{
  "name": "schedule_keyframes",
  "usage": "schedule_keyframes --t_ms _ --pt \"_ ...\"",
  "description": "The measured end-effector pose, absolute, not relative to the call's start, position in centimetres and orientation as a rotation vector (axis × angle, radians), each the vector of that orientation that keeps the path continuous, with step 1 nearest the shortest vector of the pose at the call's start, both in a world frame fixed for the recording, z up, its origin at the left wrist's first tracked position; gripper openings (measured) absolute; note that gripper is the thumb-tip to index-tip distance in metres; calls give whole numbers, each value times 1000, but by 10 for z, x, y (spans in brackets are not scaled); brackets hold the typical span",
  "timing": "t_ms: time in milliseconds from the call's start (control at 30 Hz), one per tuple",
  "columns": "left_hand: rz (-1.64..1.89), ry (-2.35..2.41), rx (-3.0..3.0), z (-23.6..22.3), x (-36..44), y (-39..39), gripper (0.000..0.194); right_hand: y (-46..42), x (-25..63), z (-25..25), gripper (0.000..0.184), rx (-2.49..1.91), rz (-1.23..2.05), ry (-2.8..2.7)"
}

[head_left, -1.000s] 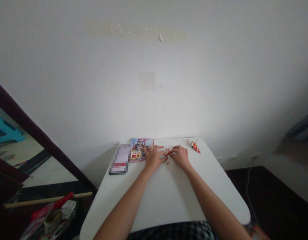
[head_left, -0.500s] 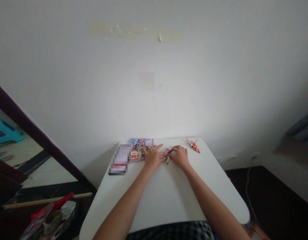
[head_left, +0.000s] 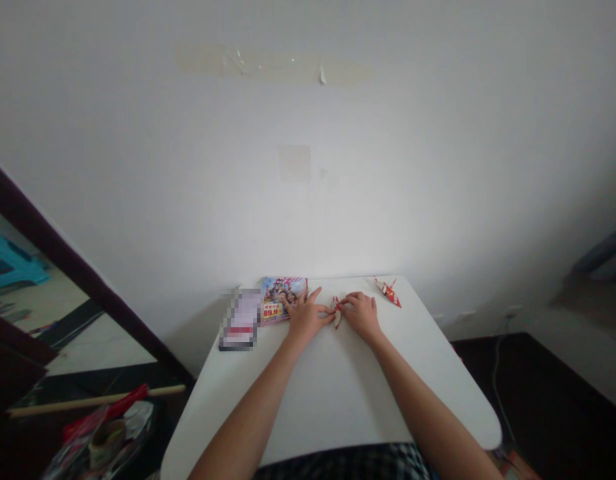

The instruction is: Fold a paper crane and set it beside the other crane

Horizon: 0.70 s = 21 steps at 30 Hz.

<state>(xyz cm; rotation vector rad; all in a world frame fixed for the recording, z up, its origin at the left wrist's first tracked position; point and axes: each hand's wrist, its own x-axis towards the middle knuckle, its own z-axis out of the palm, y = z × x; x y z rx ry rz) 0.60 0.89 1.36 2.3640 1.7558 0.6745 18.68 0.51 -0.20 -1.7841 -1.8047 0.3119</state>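
Observation:
A small red-and-white piece of folded paper (head_left: 337,319) lies between my hands near the far side of the white table (head_left: 338,393). My left hand (head_left: 307,316) pinches its left side, while the other fingers spread over the edge of a colourful printed leaflet (head_left: 273,293). From the other side, my right hand (head_left: 361,312) grips the paper with fingertips close together. The finer folds are hidden by my fingers. To the right of my right hand rests a red-and-white folded paper crane (head_left: 388,291), which neither hand touches.
A blurred-out phone-like device (head_left: 241,320) lies left of the leaflet. The white wall (head_left: 308,220) stands directly behind the table. On the floor at left are a wooden stick (head_left: 98,401) and a bag of items (head_left: 108,440); a cable (head_left: 495,363) hangs at right.
My fingertips have shifted slightly on the folded paper, and more of it shows between them. The leaflet, device and crane stay put on the table; the whole view has tilted a little.

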Motion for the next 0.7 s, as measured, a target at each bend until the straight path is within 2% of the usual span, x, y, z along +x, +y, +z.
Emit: schedule_keyframes --t_ms 333,700 --pt "651 1772 2366 11 6 13 15 9 179 1 14 -1856 356 -1786" --pt "764 1730 2349 5 4 13 10 4 180 -10 22 -1807 219 -1831"
